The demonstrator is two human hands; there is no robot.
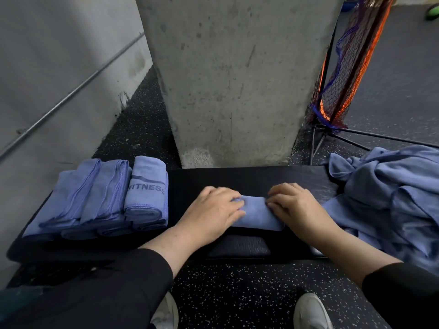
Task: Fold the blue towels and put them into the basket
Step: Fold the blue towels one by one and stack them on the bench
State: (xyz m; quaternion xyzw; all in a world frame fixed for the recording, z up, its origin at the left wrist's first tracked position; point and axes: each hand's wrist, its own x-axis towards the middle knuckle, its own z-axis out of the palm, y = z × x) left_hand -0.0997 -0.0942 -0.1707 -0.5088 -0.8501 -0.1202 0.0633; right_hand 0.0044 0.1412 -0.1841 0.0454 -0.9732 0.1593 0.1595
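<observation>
Head view, largest first: black tabletop [249, 179]; loose heap of crumpled blue towels [392, 198] at right; row of folded blue microfibre towels [102, 200] at left (one printed FITNESS); small folded blue towel [256, 213] mid-tabletop, left hand [211, 214] and right hand [297, 207] atop, fingers flattened, pressing its ends.

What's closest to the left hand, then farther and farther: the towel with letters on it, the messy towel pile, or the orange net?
From the left hand:
1. Lettered towel, just to its left on the bench.
2. Messy towel pile, across on the right side.
3. Orange net, far back on the right, standing on the floor.
</observation>
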